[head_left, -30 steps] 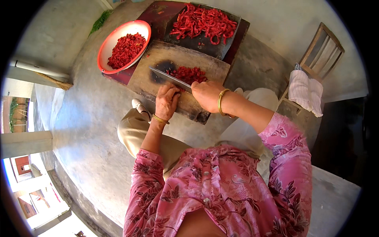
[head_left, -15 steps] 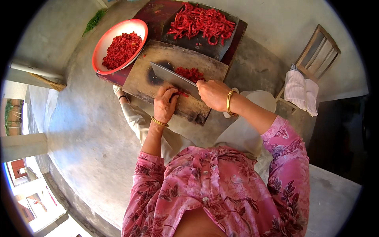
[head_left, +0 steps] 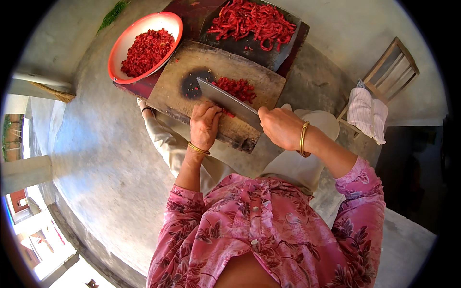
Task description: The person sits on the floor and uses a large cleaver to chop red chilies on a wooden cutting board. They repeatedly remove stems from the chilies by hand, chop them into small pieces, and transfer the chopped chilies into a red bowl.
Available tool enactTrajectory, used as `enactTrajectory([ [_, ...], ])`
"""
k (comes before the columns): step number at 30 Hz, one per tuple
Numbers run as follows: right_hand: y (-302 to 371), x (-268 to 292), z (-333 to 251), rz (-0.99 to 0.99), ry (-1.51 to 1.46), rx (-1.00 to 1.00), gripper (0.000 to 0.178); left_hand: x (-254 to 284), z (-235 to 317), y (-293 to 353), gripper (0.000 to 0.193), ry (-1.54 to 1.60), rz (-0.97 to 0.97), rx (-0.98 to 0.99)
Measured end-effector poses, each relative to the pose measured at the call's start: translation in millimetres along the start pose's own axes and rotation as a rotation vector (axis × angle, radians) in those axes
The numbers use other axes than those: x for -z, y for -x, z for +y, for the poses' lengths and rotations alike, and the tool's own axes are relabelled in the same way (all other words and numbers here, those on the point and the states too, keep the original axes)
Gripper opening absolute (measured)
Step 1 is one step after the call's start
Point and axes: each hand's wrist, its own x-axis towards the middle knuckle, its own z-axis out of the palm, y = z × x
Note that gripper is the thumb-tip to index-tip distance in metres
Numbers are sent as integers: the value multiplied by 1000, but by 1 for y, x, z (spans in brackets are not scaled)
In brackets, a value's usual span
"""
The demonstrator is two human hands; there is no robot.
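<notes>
My right hand [head_left: 282, 127] grips the handle of a broad cleaver [head_left: 231, 102], whose blade slants across the wooden cutting board [head_left: 168, 95]. Beside the blade, my left hand [head_left: 205, 126] has its fingers bent and pressed together at the board's near part, holding red chili peppers [head_left: 227, 113] that show only at the fingertips. Beyond the blade lies a small heap of chopped red chilies [head_left: 238, 88]. The blade hides part of the board and its lower edge is hard to make out.
A red-rimmed white basin [head_left: 115, 57] of chopped chilies stands at the far left. Whole red chilies [head_left: 254, 21] lie in a dark tray [head_left: 281, 56] behind the board, on a dark red table [head_left: 178, 10]. To the right, a wooden chair [head_left: 391, 69] bears a pale cloth [head_left: 366, 113].
The cleaver and my right hand have moved to the right relative to the board. My left hand stays bent near the same spot. The whole view has shifted slightly.
</notes>
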Motion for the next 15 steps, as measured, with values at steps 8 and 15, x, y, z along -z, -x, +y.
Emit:
enactTrajectory([
  [8, -26, -11, -14, 163, 152, 85, 11, 0, -1, 1, 14, 24, 4, -7],
  [15, -33, -20, 15, 263, -86, 34, 20, 2, 0, -2, 15, 0, 5, -54],
])
